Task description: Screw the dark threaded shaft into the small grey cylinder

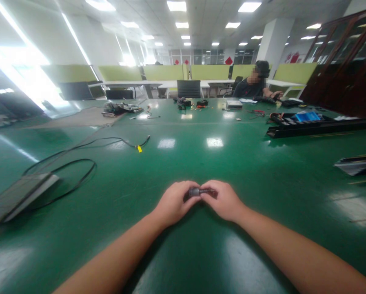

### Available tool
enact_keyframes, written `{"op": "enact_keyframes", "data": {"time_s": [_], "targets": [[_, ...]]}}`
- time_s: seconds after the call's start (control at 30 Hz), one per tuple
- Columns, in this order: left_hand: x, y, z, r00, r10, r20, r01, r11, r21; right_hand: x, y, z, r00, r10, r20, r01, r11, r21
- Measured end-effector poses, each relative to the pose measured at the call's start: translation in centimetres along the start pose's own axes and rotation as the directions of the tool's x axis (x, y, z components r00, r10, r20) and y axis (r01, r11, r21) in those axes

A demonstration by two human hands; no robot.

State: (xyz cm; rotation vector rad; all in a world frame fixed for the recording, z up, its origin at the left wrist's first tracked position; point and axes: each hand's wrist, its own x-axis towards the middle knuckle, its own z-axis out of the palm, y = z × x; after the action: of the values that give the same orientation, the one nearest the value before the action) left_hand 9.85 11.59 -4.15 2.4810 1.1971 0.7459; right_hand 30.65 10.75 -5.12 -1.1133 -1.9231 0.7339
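Observation:
Just above the green table (pixel 183 159), my left hand (pixel 176 203) and my right hand (pixel 225 201) meet at the fingertips. Between them lies a small dark cylindrical object (pixel 195 192), held sideways, with a greyish section at the left and a narrower dark reddish-brown part at the right. My left thumb and fingers are closed round its left end. The right thumb and fingers pinch the other end. Its exact kind is too small and blurred to make out, and the fingers hide both ends.
At left lies a flat grey slab-like device (pixel 20 196), with a black cable (pixel 91 163) and yellow tag (pixel 140 149). Long black metal channels (pixel 311 127) lie at right. Electronic parts (pixel 121 108) and a light box (pixel 234 104) stand farther back. A person (pixel 253 85) sits at the far side.

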Motion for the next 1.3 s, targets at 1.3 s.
{"op": "enact_keyframes", "data": {"time_s": [1.3], "targets": [[-0.08, -0.28, 0.13, 0.999, -0.046, -0.004, 0.046, 0.999, 0.002, 0.19, 0.08, -0.14, 0.999, 0.052, 0.01, -0.053, 0.997, 0.048]]}}
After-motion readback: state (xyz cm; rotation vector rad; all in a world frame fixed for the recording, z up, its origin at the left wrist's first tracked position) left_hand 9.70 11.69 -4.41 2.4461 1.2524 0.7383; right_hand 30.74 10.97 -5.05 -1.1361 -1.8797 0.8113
